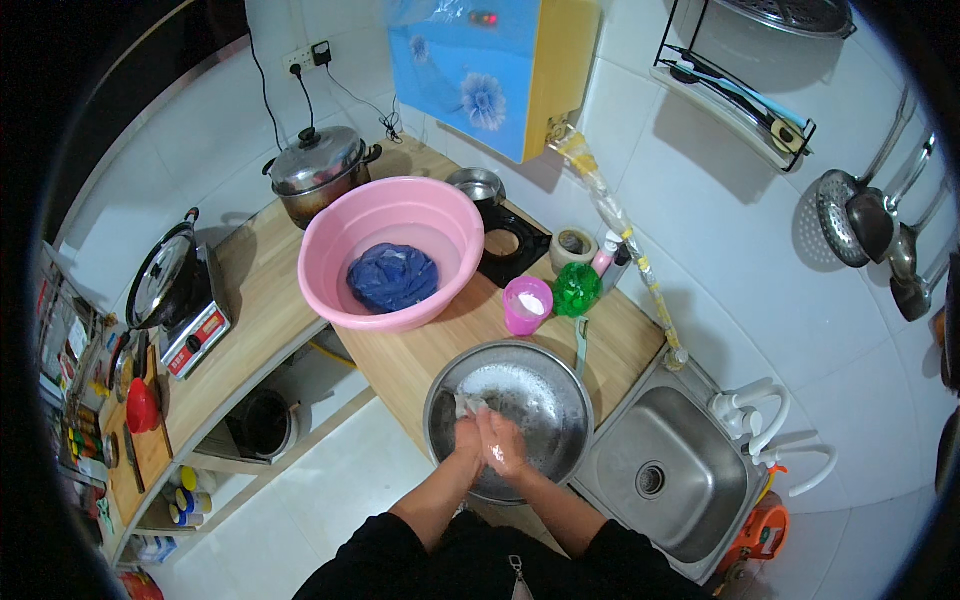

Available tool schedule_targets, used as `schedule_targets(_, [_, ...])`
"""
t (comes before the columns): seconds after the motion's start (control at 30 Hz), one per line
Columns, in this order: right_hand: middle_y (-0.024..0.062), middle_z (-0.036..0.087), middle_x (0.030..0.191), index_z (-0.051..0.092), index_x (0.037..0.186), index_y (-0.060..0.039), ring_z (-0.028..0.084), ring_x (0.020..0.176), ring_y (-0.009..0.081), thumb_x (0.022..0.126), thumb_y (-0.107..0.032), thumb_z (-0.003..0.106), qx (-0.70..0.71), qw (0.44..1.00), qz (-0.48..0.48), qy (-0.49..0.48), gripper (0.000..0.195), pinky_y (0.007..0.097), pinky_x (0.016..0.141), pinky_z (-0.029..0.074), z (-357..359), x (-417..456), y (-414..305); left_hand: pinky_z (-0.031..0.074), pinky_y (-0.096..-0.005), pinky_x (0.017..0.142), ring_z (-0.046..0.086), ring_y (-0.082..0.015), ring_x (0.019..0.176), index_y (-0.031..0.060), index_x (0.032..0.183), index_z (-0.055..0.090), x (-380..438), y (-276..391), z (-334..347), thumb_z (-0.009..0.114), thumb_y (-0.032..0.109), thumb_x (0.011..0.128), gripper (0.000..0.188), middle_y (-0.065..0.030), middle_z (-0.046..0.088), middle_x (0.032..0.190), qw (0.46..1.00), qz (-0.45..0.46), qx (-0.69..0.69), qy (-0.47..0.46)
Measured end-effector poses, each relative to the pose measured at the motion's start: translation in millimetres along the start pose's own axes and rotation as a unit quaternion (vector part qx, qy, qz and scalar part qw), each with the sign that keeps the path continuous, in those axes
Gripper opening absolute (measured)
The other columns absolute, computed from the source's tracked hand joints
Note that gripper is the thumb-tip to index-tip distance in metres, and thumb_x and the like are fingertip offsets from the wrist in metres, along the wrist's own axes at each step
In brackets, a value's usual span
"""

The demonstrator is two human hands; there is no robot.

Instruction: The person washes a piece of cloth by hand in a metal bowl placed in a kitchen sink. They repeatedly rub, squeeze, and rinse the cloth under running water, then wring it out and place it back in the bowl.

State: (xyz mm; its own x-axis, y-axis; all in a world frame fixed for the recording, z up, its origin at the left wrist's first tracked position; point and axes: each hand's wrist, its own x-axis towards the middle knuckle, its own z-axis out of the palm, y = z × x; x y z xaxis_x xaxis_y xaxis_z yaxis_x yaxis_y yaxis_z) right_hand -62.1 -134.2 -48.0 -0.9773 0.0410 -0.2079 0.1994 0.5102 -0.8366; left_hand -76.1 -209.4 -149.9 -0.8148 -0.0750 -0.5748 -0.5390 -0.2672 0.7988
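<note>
A large stainless steel basin (pixel 551 390) with water in it stands at the corner of the wooden counter. Over it, my left hand (pixel 470 441) and my right hand (pixel 501 441) are pressed together around a wet whitish cloth (pixel 466 406), part of which sticks out past the fingers. The right hand glistens with water. Behind the basin is a pink plastic tub (pixel 322 307) holding water and a bunched dark blue cloth or bag (pixel 393 277). A pink cup (pixel 527 306) with white content is between the two, beside a green mesh scrubber (pixel 577 289) and a pale green brush handle (pixel 582 345).
A steel sink (pixel 697 457) with white taps (pixel 750 420) adjoins on the right. A lidded pot (pixel 322 169) and a gas stove (pixel 514 240) are at the back. At left stand a scale (pixel 196 337) bearing a pan (pixel 161 277), and a cutting board (pixel 142 450). Ladles (pixel 870 221) hang at right.
</note>
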Motion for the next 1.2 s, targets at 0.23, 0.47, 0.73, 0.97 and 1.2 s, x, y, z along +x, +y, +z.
schedule_targets(0.23, [0.0090,0.051,0.096,0.047,0.108,-0.0064,0.049,0.079,0.0198,0.079,-0.038,0.042,0.177,0.953,0.242,-0.036,0.043,0.0331,0.065,0.040,-59.4,52.3,54.5,0.041,-0.0359,0.045,0.047,-0.0206,0.062,0.0010,0.090,0.043,-23.2,44.7,-5.8,0.040,0.024,0.083,0.024,-0.0093,0.047,0.075,0.956,-0.121,-0.257,0.073])
schedule_targets(0.47, [0.0039,0.051,0.081,0.048,0.104,-0.0044,0.048,0.071,0.0113,0.068,-0.008,0.060,0.221,0.953,0.112,-0.172,0.038,0.0226,0.058,0.039,-110.4,41.9,39.5,0.028,-0.0256,0.033,0.032,-0.0110,0.037,0.0080,0.067,0.045,-45.8,67.3,-10.9,0.045,0.014,0.075,0.010,0.0005,0.035,0.048,0.983,-0.128,-0.126,0.039])
schedule_targets(0.73, [0.0015,0.052,0.075,0.053,0.086,-0.0044,0.048,0.066,0.0097,0.068,-0.014,0.063,0.016,0.995,0.063,-0.073,0.023,0.0235,0.059,0.039,-130.9,41.0,40.4,0.026,-0.0252,0.035,0.033,-0.0097,0.038,0.0078,0.064,0.043,-54.5,83.4,-6.4,0.042,0.019,0.074,0.015,0.0013,0.034,0.046,0.993,0.044,-0.084,0.074])
schedule_targets(0.97, [0.0030,0.052,0.087,0.050,0.096,-0.0033,0.047,0.077,0.0102,0.072,-0.014,0.060,0.322,0.941,0.073,-0.081,0.028,0.0226,0.067,0.038,-131.7,22.2,-2.2,0.042,-0.0334,0.069,0.053,-0.0320,0.079,0.0012,0.085,0.051,-50.9,91.8,-11.9,0.056,0.023,0.066,0.029,-0.0164,0.056,0.078,0.881,0.167,0.442,-0.020])
schedule_targets(1.2, [0.0040,0.050,0.093,0.047,0.105,-0.0044,0.046,0.083,0.0110,0.072,-0.013,0.059,0.293,0.926,-0.023,-0.236,0.036,0.0236,0.071,0.038,-123.9,13.6,-23.7,0.040,-0.0267,0.066,0.050,-0.0155,0.069,0.0031,0.077,0.048,-56.5,107.9,20.8,0.056,0.023,0.075,0.022,-0.0027,0.052,0.073,0.853,0.402,0.223,-0.247])
